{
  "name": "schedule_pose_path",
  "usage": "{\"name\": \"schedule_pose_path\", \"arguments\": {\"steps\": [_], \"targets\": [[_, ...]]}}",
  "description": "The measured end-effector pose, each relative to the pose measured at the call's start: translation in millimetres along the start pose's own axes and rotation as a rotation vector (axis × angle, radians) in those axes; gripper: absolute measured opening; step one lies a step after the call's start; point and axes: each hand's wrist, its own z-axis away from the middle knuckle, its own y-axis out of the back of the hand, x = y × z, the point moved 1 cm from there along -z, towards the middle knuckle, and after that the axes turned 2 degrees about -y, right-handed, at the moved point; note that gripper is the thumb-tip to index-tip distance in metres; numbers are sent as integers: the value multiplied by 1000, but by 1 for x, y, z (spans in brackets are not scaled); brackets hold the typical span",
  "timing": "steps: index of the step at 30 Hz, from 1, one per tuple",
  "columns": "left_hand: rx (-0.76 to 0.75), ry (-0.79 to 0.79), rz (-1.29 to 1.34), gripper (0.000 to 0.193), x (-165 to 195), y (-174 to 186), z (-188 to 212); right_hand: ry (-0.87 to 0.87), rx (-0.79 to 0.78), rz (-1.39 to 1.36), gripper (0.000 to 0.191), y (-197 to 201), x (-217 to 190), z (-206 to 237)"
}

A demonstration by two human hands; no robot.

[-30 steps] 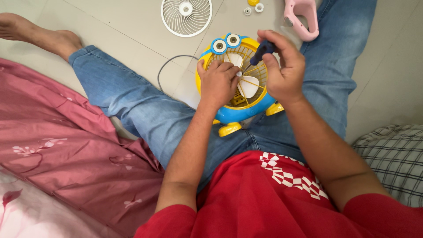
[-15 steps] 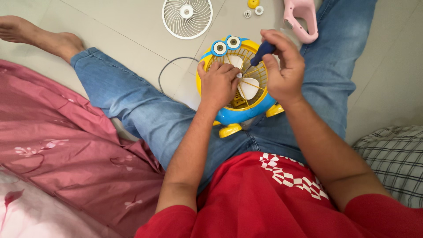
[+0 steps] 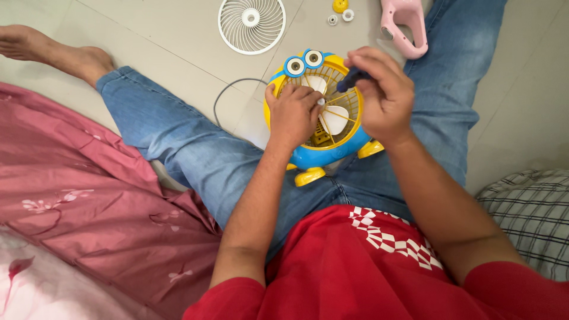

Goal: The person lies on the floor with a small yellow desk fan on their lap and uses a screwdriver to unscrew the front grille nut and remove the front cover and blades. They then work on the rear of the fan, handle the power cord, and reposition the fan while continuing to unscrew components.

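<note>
A yellow and blue toy fan point(image 3: 332, 151) with two round eyes lies between my legs, its yellow grille up and white blades showing. My left hand point(image 3: 294, 112) rests on the grille, fingers pinched at the white hub in the middle. My right hand point(image 3: 384, 95) is closed around the dark blue handle of a screwdriver point(image 3: 351, 79), whose tip points at the hub. The shaft is mostly hidden by my fingers.
A white round fan grille point(image 3: 252, 25) lies on the tiled floor ahead. Small yellow and white caps point(image 3: 341, 9) sit beside a pink handle-shaped object point(image 3: 404, 26). A grey cord point(image 3: 228, 98) loops from the fan. Pink cloth point(image 3: 77, 189) lies at left, a checked cushion point(image 3: 530, 216) at right.
Both hands stay on the fan's hub; my right hand has turned slightly with the screwdriver. The fan has not moved.
</note>
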Motion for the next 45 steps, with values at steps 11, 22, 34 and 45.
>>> {"name": "schedule_pose_path", "arguments": {"steps": [11, 22, 34, 45], "targets": [[72, -7, 93, 18, 4, 25, -32, -183, 456, -312, 26, 68, 82, 1], [48, -159, 218, 19, -30, -14, -161, -154, 583, -384, 42, 129, 206, -26], [-264, -95, 153, 17, -142, -153, -316, -211, -55, 142, 55, 89, 334, -119], [-557, -64, 49, 20, -216, -246, -393, -589, -143, 463, 48, 55, 456, -150]]}}
